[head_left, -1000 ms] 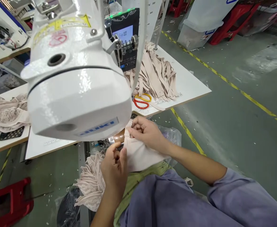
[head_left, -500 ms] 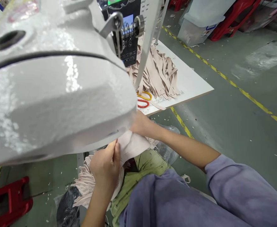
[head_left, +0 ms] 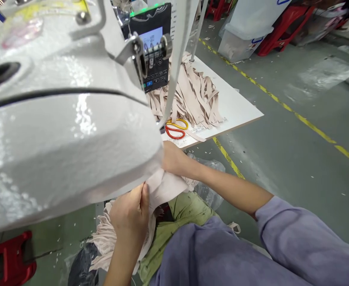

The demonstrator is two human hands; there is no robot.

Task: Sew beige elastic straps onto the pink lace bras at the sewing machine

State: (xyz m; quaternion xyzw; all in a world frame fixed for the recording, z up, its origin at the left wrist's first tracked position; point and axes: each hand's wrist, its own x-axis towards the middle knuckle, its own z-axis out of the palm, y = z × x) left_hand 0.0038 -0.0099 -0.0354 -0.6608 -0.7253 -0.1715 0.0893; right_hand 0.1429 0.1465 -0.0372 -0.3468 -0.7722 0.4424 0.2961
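smooth pale pink fabric point(head_left: 167, 186) is lying at 6 o'clock under the sewing machine point(head_left: 73, 131); the left hand point(head_left: 129, 212) is pinching it tight, the right hand point(head_left: 173, 159) is touching it, fingers hidden, grip unclear. a translucent bin point(head_left: 240, 43) is sitting at 1 o'clock, contents unclear.

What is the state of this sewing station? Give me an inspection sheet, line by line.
Surface: white table, bare at its right corner.
Job's things: pale pink fabric runs under the sewing machine head, which hides the needle area.
Clutter: heap of beige strips; red- and yellow-handled scissors beside it; lace pile below the table edge.
Grippers: left hand pinches the fabric's near edge; right hand lies on the fabric, fingers hidden by the machine.
Cables: nothing seen.
Surroundings: lit control panel, red stool, yellow floor line, plastic bin.
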